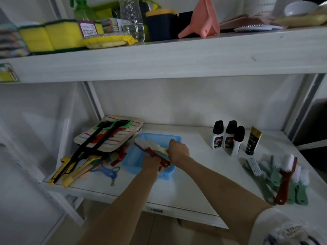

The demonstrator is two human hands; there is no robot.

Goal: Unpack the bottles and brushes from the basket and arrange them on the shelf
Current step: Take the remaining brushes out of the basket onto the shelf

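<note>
Both forearms are reaching forward over the white lower shelf (pixel 185 188). Left hand (pixel 152 163) is gripping the handle of a red plastic brush with white bristles (pixel 152 150), lifting it over the blue perforated plastic basket (pixel 153 169). Right hand (pixel 178 150) is curling its fingers round a pale cream brush (pixel 160 147) lying just beyond the red one, inside the basket.

Judgement: both brushes are coming out together. Best lifting each clear of the basket rim before swinging right, keeping bristles from snagging each other.

Well right of the hands: three white bottles with black caps (pixel 228 137) standing close together, a black-and-gold tube (pixel 253 140) beside them. Nearer, a pile of green-handled brushes (pixel 283 177) with another red brush (pixel 287 179) on top; the new ones likely belong there.

Left of the hands: a heap of long-handled utensils (pixel 85 161) under a striped cloth pad (pixel 113 133).
</note>
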